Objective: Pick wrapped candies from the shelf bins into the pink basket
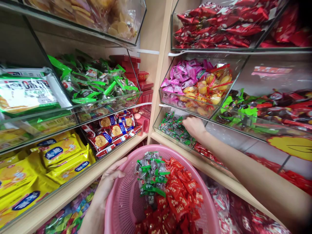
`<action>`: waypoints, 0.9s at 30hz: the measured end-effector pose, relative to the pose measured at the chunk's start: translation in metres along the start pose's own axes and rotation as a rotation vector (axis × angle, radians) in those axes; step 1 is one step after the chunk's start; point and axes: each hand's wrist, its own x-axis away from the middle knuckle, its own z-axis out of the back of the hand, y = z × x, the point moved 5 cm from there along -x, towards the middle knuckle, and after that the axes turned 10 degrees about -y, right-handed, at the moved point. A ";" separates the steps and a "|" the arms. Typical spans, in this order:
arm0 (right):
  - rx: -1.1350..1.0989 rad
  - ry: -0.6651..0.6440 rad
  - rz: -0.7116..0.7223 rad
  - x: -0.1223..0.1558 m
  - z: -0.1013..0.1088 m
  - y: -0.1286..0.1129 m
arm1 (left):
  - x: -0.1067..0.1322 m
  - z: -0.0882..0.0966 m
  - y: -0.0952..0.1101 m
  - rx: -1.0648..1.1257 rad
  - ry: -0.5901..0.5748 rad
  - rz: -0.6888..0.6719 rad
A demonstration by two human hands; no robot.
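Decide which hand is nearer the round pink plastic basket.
Left. The left hand touches the basket at its rim; the right hand is beyond it, beside green-and-clear wrapped candies.

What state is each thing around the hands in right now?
Pink basket: partly filled
Red candies: wrapped, heaped in basket
Green-ended candies: wrapped, heaped beside the red
Left hand: gripping basket rim
Clear bin: stocked with candies
Right hand: at clear bin, grip unclear

- Open space above the green-and-clear wrapped candies [170, 126] admits the right hand [194, 126].
- A transparent plastic bin [162, 94] overhangs it.
- A round pink plastic basket [123, 191] stands below.
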 end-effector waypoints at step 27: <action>-0.141 0.723 0.904 0.152 -0.027 -0.146 | -0.001 0.003 -0.001 -0.012 0.018 -0.036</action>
